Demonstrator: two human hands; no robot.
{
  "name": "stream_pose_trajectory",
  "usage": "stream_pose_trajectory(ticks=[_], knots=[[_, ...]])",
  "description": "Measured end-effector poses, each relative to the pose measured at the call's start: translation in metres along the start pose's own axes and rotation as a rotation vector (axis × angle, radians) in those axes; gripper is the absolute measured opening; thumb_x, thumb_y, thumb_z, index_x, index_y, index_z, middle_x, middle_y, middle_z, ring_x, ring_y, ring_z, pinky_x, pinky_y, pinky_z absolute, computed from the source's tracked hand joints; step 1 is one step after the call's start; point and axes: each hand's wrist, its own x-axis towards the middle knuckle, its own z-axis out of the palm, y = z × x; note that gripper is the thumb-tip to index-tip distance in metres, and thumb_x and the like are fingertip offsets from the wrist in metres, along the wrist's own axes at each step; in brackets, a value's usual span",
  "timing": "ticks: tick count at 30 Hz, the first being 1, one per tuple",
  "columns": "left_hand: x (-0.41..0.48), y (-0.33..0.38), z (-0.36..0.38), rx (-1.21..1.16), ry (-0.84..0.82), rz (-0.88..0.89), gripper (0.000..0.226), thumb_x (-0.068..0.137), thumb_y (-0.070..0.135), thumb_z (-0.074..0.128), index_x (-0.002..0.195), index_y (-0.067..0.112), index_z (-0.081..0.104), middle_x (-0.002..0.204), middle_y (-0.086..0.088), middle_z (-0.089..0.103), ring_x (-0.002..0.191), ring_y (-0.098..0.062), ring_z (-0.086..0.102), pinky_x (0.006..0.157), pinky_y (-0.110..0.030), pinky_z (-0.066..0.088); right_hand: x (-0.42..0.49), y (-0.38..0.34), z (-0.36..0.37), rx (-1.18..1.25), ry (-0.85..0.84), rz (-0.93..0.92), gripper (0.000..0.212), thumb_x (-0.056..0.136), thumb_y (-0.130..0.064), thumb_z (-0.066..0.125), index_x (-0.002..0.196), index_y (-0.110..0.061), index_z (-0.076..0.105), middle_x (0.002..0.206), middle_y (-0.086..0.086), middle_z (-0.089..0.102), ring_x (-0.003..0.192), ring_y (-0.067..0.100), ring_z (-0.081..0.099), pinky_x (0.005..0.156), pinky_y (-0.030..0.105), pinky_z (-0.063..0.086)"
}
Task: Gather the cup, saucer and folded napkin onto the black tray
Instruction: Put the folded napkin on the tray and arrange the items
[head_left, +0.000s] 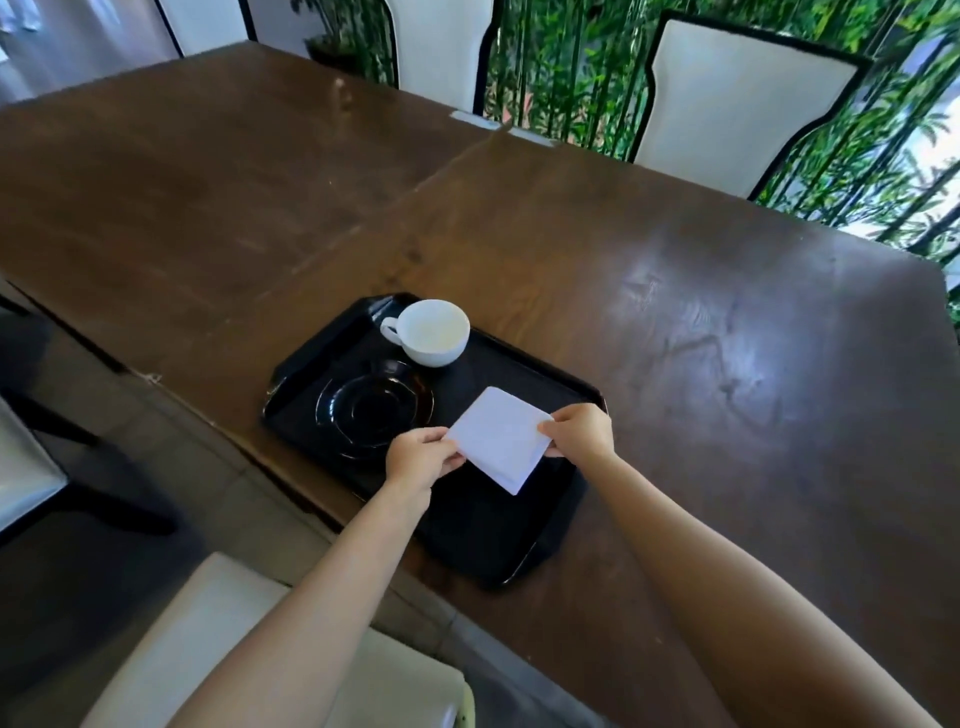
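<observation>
A black tray (483, 540) lies at the near edge of the brown table. On its far end stands a white cup (431, 332), empty, handle to the left. A glossy black saucer (371, 408) rests on the tray's left part. A white folded napkin (501, 436) is held over the tray's middle. My left hand (418, 457) pinches its left corner and my right hand (579, 428) pinches its right corner. I cannot tell whether the napkin touches the tray.
The brown wooden table (675, 322) stretches far and right. White chairs with black trim (727, 104) stand along its far side before green bamboo. A white chair seat (197, 649) is just below me, with another chair at the left edge.
</observation>
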Motion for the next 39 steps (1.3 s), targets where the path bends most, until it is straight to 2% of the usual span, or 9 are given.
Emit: stream_pose_trajectory(ticks=[4, 8, 10, 13, 17, 22, 27, 36, 39], knots=[[0.005, -0.017, 0.010, 0.079, 0.115, 0.019, 0.030, 0.080, -0.013, 0.056, 0.108, -0.005, 0.061, 0.106, -0.020, 0.064, 0.083, -0.024, 0.066, 0.077, -0.032, 0.055, 0.001, 0.002, 0.006, -0.126, -0.002, -0.007, 0.010, 0.073, -0.002, 0.050, 0.067, -0.007, 0.057, 0.072, 0.017, 0.065, 0.065, 0.033, 0.065, 0.064, 0.028, 0.045], [0.004, -0.024, 0.013, 0.215, 0.167, 0.091, 0.022, 0.079, -0.010, 0.055, 0.091, 0.007, 0.063, 0.099, -0.018, 0.067, 0.079, -0.025, 0.067, 0.075, -0.031, 0.055, 0.002, 0.004, 0.014, -0.333, 0.030, -0.070, 0.022, 0.077, -0.005, 0.050, 0.058, -0.009, 0.039, 0.058, 0.006, 0.044, 0.053, 0.023, 0.041, 0.049, 0.024, 0.029], [0.003, -0.025, 0.013, 0.318, 0.181, 0.144, 0.022, 0.079, -0.007, 0.056, 0.094, 0.006, 0.065, 0.101, -0.017, 0.067, 0.082, -0.028, 0.068, 0.077, -0.035, 0.056, 0.002, 0.004, 0.016, -0.465, 0.042, -0.101, 0.028, 0.083, -0.007, 0.049, 0.058, -0.010, 0.034, 0.061, 0.003, 0.041, 0.059, 0.025, 0.043, 0.046, 0.025, 0.026], [0.003, -0.025, 0.013, 0.463, 0.191, 0.204, 0.024, 0.079, -0.005, 0.054, 0.098, 0.005, 0.066, 0.110, -0.017, 0.059, 0.089, -0.030, 0.064, 0.086, -0.041, 0.053, 0.003, 0.002, 0.017, -0.579, 0.028, -0.145, 0.009, 0.087, -0.007, 0.047, 0.079, -0.005, 0.051, 0.086, 0.010, 0.054, 0.081, 0.032, 0.057, 0.062, 0.028, 0.039], [-0.001, -0.025, 0.013, 0.556, 0.192, 0.269, 0.024, 0.082, -0.003, 0.051, 0.099, 0.005, 0.065, 0.114, -0.014, 0.051, 0.085, -0.022, 0.056, 0.078, -0.027, 0.044, 0.004, 0.002, 0.018, -0.693, 0.014, -0.213, 0.016, 0.088, -0.008, 0.046, 0.098, 0.000, 0.055, 0.109, 0.015, 0.055, 0.100, 0.034, 0.055, 0.069, 0.031, 0.039], [-0.008, -0.030, 0.012, 0.555, 0.161, 0.329, 0.023, 0.084, -0.003, 0.054, 0.104, 0.004, 0.064, 0.116, -0.013, 0.046, 0.089, -0.023, 0.058, 0.082, -0.024, 0.043, 0.001, 0.007, 0.017, -0.745, -0.019, -0.287, 0.028, 0.087, -0.014, 0.051, 0.113, -0.002, 0.053, 0.114, 0.014, 0.052, 0.111, 0.032, 0.048, 0.073, 0.033, 0.039], [-0.010, -0.030, 0.006, 0.554, 0.125, 0.344, 0.026, 0.084, -0.003, 0.056, 0.108, 0.004, 0.064, 0.118, -0.014, 0.048, 0.087, -0.018, 0.055, 0.083, -0.021, 0.042, -0.004, 0.010, 0.015, -0.786, -0.044, -0.317, 0.043, 0.089, -0.024, 0.053, 0.127, -0.006, 0.045, 0.123, 0.014, 0.050, 0.118, 0.032, 0.044, 0.091, 0.040, 0.042], [-0.015, -0.010, -0.016, 0.528, 0.063, 0.417, 0.029, 0.080, -0.006, 0.054, 0.100, 0.011, 0.067, 0.111, -0.007, 0.055, 0.089, -0.010, 0.054, 0.073, -0.014, 0.039, -0.009, 0.006, 0.016, -0.814, -0.069, -0.314, 0.052, 0.088, -0.030, 0.055, 0.132, -0.007, 0.039, 0.132, 0.014, 0.046, 0.124, 0.032, 0.040, 0.094, 0.041, 0.041], [-0.006, 0.015, -0.028, 0.476, 0.100, 0.497, 0.030, 0.080, -0.003, 0.055, 0.100, 0.014, 0.068, 0.106, -0.002, 0.058, 0.089, -0.008, 0.056, 0.078, -0.017, 0.042, -0.003, -0.002, 0.014, -0.760, -0.044, -0.341, 0.060, 0.091, -0.036, 0.052, 0.140, -0.008, 0.031, 0.140, 0.014, 0.041, 0.130, 0.032, 0.036, 0.100, 0.043, 0.039]])
